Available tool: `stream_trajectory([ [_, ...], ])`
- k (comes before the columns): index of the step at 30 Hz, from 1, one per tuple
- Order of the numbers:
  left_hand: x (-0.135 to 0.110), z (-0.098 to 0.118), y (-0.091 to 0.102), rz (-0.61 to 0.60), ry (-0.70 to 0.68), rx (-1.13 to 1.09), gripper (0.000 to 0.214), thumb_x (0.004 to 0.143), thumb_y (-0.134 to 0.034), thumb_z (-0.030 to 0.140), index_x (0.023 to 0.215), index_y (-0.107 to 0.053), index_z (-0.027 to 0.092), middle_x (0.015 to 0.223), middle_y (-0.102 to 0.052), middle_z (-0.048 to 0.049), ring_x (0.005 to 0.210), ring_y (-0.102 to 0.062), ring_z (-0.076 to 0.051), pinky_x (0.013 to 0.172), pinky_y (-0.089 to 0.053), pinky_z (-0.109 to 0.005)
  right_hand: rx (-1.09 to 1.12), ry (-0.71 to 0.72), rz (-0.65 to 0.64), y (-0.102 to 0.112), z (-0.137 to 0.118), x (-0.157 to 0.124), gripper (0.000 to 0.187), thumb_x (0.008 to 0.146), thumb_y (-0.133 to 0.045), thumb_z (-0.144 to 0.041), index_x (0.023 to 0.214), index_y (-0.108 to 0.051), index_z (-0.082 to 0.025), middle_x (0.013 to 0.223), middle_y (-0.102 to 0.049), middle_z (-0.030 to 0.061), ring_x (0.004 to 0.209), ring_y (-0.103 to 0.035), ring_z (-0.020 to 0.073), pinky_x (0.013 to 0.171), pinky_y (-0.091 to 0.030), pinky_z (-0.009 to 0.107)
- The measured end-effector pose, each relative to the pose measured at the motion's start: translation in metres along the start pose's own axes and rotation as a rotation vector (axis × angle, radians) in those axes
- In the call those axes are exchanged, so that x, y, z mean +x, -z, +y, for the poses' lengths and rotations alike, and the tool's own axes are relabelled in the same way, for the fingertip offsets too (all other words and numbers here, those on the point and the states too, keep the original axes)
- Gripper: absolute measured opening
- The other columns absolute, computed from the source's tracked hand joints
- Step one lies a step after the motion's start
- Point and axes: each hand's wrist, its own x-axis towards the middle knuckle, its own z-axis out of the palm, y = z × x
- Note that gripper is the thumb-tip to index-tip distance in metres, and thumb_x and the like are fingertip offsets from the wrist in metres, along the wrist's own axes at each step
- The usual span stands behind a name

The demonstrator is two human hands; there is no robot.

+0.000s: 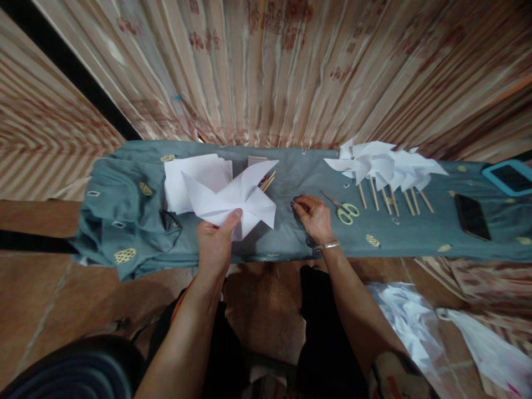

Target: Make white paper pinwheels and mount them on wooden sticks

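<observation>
My left hand is closed on a white paper pinwheel, thumb pressed at its centre where the folded points meet. The pinwheel is above the cloth, partly in front of a stack of white paper and some wooden sticks. Low over the cloth, my right hand has its fingers drawn together by small dark items that are too small to name. Whether one is between the fingertips I cannot make out. Just right of that hand lie scissors with pale green handles.
Several finished pinwheels on sticks lie at the right on the grey-green cloth. Beyond them are a black phone and a blue-framed device. A pleated curtain hangs behind. Clear plastic bags lie on the floor.
</observation>
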Motion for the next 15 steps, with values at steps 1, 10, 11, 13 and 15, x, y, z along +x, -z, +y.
stream_trajectory([
  [1,-0.0001,0.0001,-0.0002,0.000,0.002,0.004,0.028,0.059,-0.082,0.029,0.082,-0.075,0.015,0.078,-0.074,-0.0026,0.077,-0.068,-0.015,0.076,-0.052,-0.026,0.006,0.015,0.009,-0.0027,-0.0010,0.0007,0.023,0.085,-0.057,-0.030,0.095,-0.074,-0.018,0.108,-0.072,0.0109,0.105,-0.063,0.0267,0.096,-0.046,0.039],
  [10,0.0002,0.0002,-0.0011,0.003,0.002,0.021,0.027,0.059,-0.082,0.028,0.081,-0.074,0.015,0.077,-0.074,-0.0022,0.075,-0.067,-0.015,0.075,-0.052,-0.025,0.104,-0.029,-0.045,-0.0097,-0.0003,0.0027,0.016,0.081,-0.056,-0.023,0.075,-0.070,-0.020,0.107,-0.071,0.0091,0.105,-0.062,0.0232,0.096,-0.045,0.037],
  [11,0.0003,-0.0001,-0.0011,0.003,0.003,0.021,0.027,0.059,-0.082,0.028,0.081,-0.074,0.015,0.077,-0.074,-0.0023,0.075,-0.067,-0.015,0.076,-0.052,-0.025,0.125,-0.031,-0.065,-0.0087,0.0002,0.0014,0.015,0.080,-0.057,-0.023,0.074,-0.070,-0.021,0.109,-0.070,0.0089,0.106,-0.063,0.0231,0.096,-0.045,0.037],
  [13,0.0004,-0.0008,-0.0009,-0.001,0.006,0.022,0.028,0.059,-0.082,0.029,0.082,-0.074,0.015,0.078,-0.074,-0.0025,0.076,-0.067,-0.015,0.077,-0.052,-0.026,0.149,-0.036,-0.090,-0.0072,0.0010,-0.0008,0.013,0.079,-0.059,-0.023,0.074,-0.071,-0.021,0.113,-0.069,0.0091,0.109,-0.062,0.0233,0.098,-0.044,0.038],
  [15,0.0004,-0.0012,-0.0008,-0.009,0.001,0.021,0.028,0.060,-0.081,0.028,0.083,-0.074,0.014,0.078,-0.074,-0.0029,0.077,-0.067,-0.015,0.078,-0.052,-0.026,0.152,-0.051,-0.096,-0.0067,0.0023,-0.0017,0.012,0.077,-0.060,-0.023,0.074,-0.071,-0.021,0.116,-0.068,0.0097,0.111,-0.061,0.0239,0.100,-0.043,0.039],
])
